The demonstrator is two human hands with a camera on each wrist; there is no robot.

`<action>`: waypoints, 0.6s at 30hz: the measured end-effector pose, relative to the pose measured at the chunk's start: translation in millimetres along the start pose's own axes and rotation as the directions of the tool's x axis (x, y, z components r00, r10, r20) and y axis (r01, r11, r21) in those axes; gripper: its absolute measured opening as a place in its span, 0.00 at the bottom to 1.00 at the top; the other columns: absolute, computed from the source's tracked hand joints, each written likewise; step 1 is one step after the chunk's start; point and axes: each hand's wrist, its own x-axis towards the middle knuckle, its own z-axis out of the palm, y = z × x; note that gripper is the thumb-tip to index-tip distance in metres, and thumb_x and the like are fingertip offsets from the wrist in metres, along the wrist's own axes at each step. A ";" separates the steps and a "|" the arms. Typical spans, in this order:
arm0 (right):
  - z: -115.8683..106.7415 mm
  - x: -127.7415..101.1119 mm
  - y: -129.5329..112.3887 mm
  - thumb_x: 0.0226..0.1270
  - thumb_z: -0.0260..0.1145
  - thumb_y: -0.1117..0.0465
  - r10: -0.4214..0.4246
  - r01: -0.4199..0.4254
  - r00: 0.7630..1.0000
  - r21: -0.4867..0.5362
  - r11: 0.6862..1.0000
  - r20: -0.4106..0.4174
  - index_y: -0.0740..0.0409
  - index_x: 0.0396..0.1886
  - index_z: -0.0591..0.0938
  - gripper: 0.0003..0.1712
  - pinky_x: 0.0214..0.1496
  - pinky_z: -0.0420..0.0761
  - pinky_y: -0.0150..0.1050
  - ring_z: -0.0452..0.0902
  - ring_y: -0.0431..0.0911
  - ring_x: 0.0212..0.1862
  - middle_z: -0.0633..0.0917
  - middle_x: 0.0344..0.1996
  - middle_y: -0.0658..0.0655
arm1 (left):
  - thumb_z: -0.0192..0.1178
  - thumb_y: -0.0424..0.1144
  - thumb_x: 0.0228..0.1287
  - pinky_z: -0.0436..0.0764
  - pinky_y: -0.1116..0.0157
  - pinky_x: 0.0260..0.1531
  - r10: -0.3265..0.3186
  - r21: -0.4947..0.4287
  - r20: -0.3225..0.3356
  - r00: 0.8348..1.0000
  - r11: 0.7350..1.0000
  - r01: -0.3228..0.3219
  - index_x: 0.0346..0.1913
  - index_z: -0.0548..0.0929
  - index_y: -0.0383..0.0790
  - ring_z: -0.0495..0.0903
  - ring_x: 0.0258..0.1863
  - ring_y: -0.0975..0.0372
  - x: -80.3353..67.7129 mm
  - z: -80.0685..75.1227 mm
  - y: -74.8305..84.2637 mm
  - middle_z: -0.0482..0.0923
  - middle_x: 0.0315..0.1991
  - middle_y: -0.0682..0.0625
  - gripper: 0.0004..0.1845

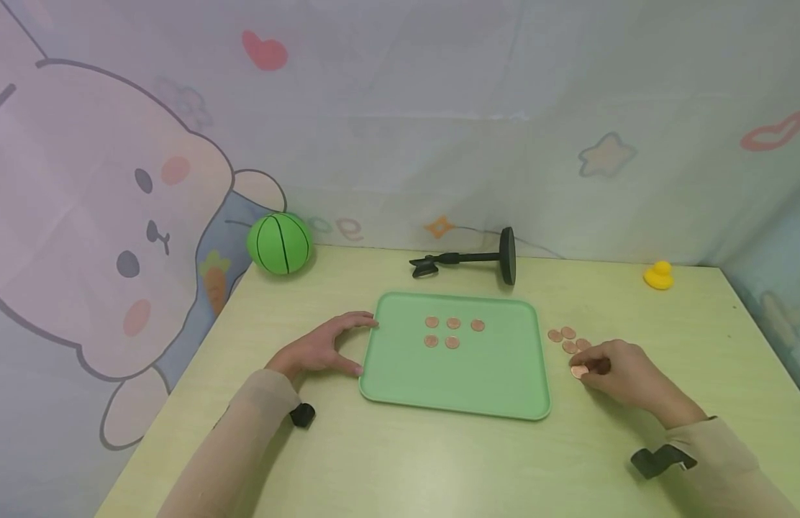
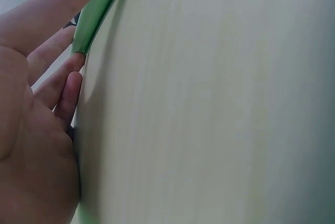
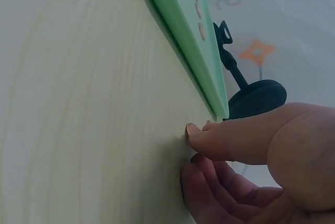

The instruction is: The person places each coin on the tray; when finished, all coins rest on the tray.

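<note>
The right hand rests on the bench just right of the green tray, fingers curled and pinching a copper coin. More loose coins lie just beyond it. The left hand lies spread against the tray's left edge, fingers relaxed and touching the rim. Five coins sit in the tray's far half.

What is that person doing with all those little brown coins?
A person's right hand is pinching one small copper-coloured coin on the pale wooden table, just right of a flat green plastic tray. A few more coins lie loose beside it. Five coins already sit on the tray. The left hand rests against the tray's left edge.
</note>
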 end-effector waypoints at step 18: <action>-2.5 1.6 4.0 0.62 0.79 0.64 -0.040 0.040 0.998 -0.005 0.999 0.042 0.65 0.45 0.92 0.13 0.37 0.85 0.35 0.85 0.42 0.36 0.92 0.40 0.59 | 0.84 0.41 0.50 0.47 0.41 0.81 -0.013 0.010 0.000 1.000 1.000 0.013 0.73 0.76 0.54 0.51 0.83 0.49 -1.2 0.4 2.2 0.61 0.81 0.50 0.45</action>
